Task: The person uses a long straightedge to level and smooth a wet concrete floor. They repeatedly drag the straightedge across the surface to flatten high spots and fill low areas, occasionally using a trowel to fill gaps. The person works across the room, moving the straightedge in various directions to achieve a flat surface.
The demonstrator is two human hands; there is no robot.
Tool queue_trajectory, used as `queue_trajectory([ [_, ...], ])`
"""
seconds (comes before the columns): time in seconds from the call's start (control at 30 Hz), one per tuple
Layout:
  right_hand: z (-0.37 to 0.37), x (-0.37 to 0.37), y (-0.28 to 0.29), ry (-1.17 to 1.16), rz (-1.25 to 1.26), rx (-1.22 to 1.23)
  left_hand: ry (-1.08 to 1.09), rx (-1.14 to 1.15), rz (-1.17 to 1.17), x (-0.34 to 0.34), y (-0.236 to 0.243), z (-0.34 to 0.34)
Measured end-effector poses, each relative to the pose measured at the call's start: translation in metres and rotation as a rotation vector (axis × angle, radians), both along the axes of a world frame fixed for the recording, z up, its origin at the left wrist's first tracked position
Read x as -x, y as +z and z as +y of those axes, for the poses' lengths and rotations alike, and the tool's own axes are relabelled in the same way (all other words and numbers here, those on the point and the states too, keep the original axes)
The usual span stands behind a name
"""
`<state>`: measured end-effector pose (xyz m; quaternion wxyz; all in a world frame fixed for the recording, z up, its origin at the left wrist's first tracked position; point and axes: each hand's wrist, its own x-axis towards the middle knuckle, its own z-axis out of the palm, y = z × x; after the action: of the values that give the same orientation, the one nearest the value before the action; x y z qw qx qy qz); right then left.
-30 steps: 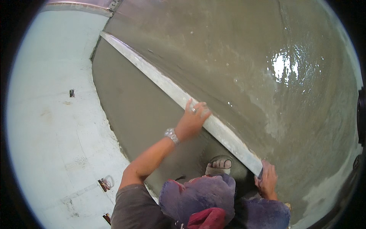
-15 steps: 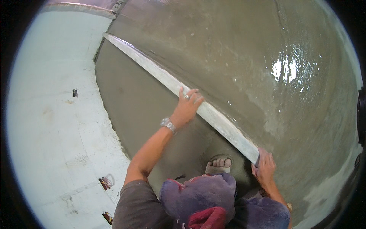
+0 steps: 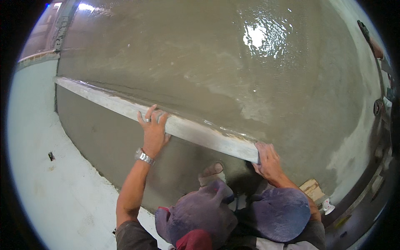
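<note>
The bar [image 3: 198,131] lay slantwise across the grey mortar [image 3: 175,54], its far tip meeting the edge of the white wall [image 3: 31,129] toward 10 o'clock and its near end toward 4 o'clock. The left hand [image 3: 154,130], at 9 o'clock, straddled the bar, fingers somewhat spread over the top and far edge, thumb at the near edge. The right hand [image 3: 268,160] wrapped the near end at 4 o'clock, fingers on the far side and thumb underneath, a closed hold. A foot [image 3: 212,173] showed near 6 o'clock, apart from the bar.

The step in hand looked like levelling: the mortar at 8 o'clock was matte and even, while that toward 1 o'clock shone wet, and a thin bead [image 3: 239,136] edged the bar's far side. By that reading, the next move called for both hands to work together, with even pressure and the far tip kept just off the wall. Whether the underside touched along its whole length could not be told.
</note>
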<state>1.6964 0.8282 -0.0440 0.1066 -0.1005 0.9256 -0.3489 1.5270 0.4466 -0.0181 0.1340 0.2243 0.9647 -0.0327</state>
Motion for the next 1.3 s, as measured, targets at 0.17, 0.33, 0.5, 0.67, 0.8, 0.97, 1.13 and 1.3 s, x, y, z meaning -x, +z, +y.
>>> queue_trajectory([
  [0.17, -0.007, 0.016, 0.002, 0.004, 0.014, -0.012, -0.002, -0.006, 0.028, 0.008, -0.008, -0.011],
  [0.33, -0.002, 0.012, 0.006, 0.007, 0.012, 0.017, 0.006, -0.049, -0.007, 0.005, -0.001, -0.004],
  [0.5, -0.003, 0.05, -0.003, -0.027, 0.101, 0.022, 0.035, -0.084, 0.06, 0.028, -0.011, -0.009],
  [0.67, 0.004, 0.036, 0.002, -0.013, 0.065, 0.028, 0.028, -0.047, 0.051, 0.022, -0.01, -0.008],
  [0.8, 0.007, 0.02, 0.004, -0.013, 0.068, 0.058, 0.02, -0.059, 0.042, 0.01, -0.004, 0.005],
  [0.97, 0.007, 0.058, -0.002, -0.019, 0.063, -0.007, 0.006, -0.052, 0.098, 0.042, -0.01, 0.003],
  [1.13, 0.007, 0.057, -0.001, -0.038, 0.055, 0.026, 0.044, -0.066, 0.085, 0.036, -0.009, 0.004],
  [1.3, 0.014, 0.033, 0.006, -0.006, 0.051, 0.041, 0.017, -0.055, 0.011, 0.018, -0.001, 0.015],
])
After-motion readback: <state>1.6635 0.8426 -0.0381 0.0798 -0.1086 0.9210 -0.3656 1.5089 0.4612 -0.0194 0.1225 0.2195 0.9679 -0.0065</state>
